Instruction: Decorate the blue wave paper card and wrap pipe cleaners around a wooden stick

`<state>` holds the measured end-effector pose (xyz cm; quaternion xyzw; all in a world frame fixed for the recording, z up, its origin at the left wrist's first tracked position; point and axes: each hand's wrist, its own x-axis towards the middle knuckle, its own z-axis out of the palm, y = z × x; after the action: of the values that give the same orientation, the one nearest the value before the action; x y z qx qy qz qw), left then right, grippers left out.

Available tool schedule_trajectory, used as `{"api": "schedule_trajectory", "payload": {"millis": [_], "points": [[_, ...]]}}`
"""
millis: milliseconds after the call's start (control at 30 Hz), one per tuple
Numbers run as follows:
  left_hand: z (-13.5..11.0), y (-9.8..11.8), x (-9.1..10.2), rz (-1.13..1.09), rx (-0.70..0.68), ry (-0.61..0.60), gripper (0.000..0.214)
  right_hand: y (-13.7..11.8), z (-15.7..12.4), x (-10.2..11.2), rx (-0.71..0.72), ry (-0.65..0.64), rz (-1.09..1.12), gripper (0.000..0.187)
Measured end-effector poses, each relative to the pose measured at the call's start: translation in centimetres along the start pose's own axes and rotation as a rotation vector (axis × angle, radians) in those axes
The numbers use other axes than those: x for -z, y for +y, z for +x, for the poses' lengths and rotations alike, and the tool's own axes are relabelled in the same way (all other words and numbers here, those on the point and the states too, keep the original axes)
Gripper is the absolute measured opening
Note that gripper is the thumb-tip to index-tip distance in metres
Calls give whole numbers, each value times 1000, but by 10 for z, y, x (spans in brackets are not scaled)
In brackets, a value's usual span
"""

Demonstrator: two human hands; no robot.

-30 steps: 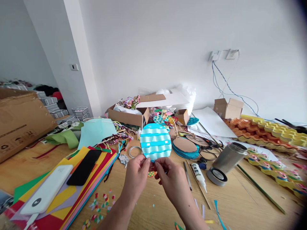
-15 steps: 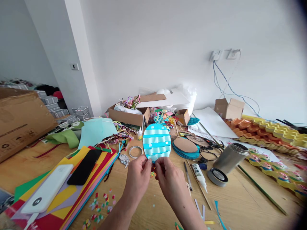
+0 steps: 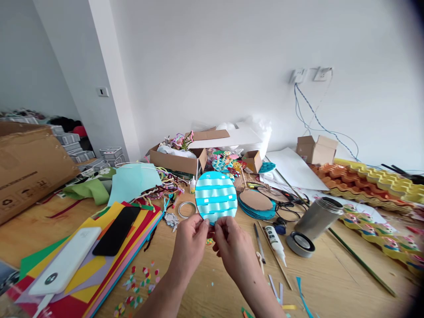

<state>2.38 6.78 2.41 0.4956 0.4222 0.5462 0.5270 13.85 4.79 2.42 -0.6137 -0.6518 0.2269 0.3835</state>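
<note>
Holding step: you have a blue disc (image 3: 216, 176) upright above the middle of the bench (image 3: 212, 269), its wavy mint strips (image 3: 215, 193) facing you; you seem to be checking it.
Left hand (image 3: 192, 236): thumb and finger pinch the disc's lower rim.
Right hand (image 3: 233, 240): fingers gripping the same rim, just beside the left hand.
Next move: likely calls for a light pinch at the rim, so the strips stay uncrushed.
Bench's left edge: a large cardboard box (image 3: 33, 172).
Near-left corner: a stack of coloured paper (image 3: 147, 217) bearing a white power bank (image 3: 66, 260) and a black phone (image 3: 116, 231).
Near edge, left of your arms: loose paper scraps (image 3: 135, 301).
Beyond your left hand: crumpled foil (image 3: 171, 221) and a tape roll (image 3: 180, 213).
In the way on the right: cardboard discs (image 3: 255, 199) just past the blue one; then a brush (image 3: 259, 243), a thin wooden stick (image 3: 277, 259) and a glue tube (image 3: 274, 244) beside your right arm.
Farther right: a metal flask (image 3: 318, 221) with a round lid (image 3: 300, 244) in front.
Far-right corner: egg trays (image 3: 371, 183).
</note>
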Motion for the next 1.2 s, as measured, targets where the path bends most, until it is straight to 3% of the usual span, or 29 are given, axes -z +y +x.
{"api": "schedule_trajectory", "payload": {"millis": [100,833,1200], "points": [[0,-1,1,9,-12,-109,24,-1,1,0,-22,-10,50,20],[2,-6,4,-62,23,-108,26,0,1,2,-62,-22,204,20],[1,-7,5,64,-42,-90,25,3,0,1,53,35,-50,23]]}}
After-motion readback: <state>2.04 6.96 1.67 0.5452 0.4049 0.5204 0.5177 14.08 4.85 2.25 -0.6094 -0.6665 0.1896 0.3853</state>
